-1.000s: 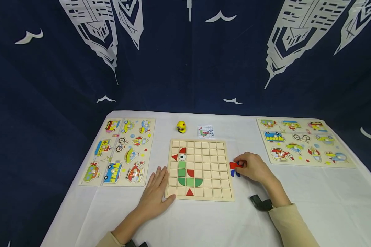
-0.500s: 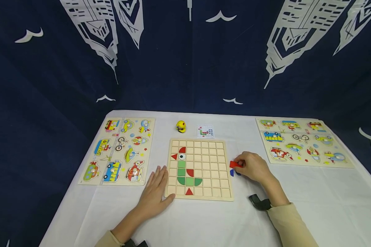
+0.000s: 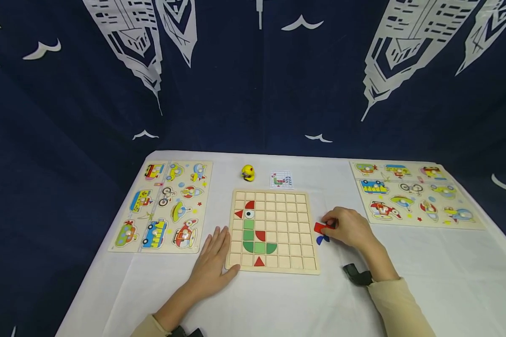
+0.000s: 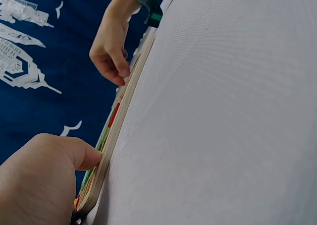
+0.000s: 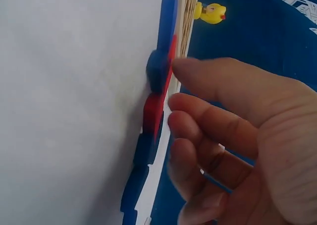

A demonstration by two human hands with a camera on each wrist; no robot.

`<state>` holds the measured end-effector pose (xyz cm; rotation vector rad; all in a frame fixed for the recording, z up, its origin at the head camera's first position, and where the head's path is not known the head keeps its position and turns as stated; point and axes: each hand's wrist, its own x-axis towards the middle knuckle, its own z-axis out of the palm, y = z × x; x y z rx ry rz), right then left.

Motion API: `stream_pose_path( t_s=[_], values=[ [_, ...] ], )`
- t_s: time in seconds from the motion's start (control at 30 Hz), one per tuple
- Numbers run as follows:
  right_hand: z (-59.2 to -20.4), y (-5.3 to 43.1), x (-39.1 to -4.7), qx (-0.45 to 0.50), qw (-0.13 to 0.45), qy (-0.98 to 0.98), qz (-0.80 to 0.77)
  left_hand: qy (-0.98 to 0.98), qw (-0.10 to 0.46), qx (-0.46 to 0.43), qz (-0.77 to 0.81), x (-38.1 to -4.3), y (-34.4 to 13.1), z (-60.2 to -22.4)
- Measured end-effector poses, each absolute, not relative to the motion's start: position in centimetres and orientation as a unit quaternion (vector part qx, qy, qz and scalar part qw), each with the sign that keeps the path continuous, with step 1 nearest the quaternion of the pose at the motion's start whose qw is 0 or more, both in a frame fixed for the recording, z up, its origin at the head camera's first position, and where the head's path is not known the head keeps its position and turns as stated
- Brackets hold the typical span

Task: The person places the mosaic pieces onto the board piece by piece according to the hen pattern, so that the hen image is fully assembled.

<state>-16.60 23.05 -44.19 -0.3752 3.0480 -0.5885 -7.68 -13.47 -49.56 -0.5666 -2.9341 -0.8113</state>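
A wooden grid board (image 3: pixel 283 234) lies in the middle of the table, with red and green tiles and an eye tile forming a bird-like shape. My left hand (image 3: pixel 211 262) rests with straight fingers along its left edge, thumb at the near left corner. Beside the board's right edge, my right hand (image 3: pixel 347 227) bends loosely over a group of loose tiles. Its thumb and index fingertips are at a red tile (image 3: pixel 320 227); a gap shows between them in the right wrist view. Blue tiles (image 5: pixel 157 71) lie around the red one, partly hidden by the hand in the head view.
A yellow toy duck (image 3: pixel 248 173) and a small pattern card (image 3: pixel 281 179) lie behind the board. Vehicle puzzle boards flank it, one at left (image 3: pixel 149 234) and one at right (image 3: pixel 421 199). A dark blue printed curtain (image 3: pixel 253 103) hangs behind the white table.
My right hand has shifted the red tile slightly, and it now lies at more of a slant. The blue tile near it has moved a little right and nearer me. The left hand stays still.
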Motion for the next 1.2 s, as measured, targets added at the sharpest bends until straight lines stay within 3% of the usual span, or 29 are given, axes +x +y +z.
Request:
stream_pose_path(
  t_s=[0.33,0.6,0.93,1.2],
  values=[
    [-44.2,22.7,-16.2,-0.118,0.01,0.976,-0.183,-0.947,0.029,-0.184,-0.26,-7.7,-13.5,-49.4],
    [-43.3,21.4,-16.2,-0.141,-0.025,0.97,-0.196,-0.947,0.029,-0.183,-0.262,-7.6,-13.5,-49.5],
    [-42.2,14.1,-16.0,-0.241,0.032,0.942,-0.23,-0.947,0.025,-0.181,-0.263,-7.7,-13.4,-49.6],
    [-43.2,11.9,-15.8,-0.269,0.052,0.936,-0.222,-0.946,0.019,-0.182,-0.268,-7.6,-13.5,-49.4]
  ],
)
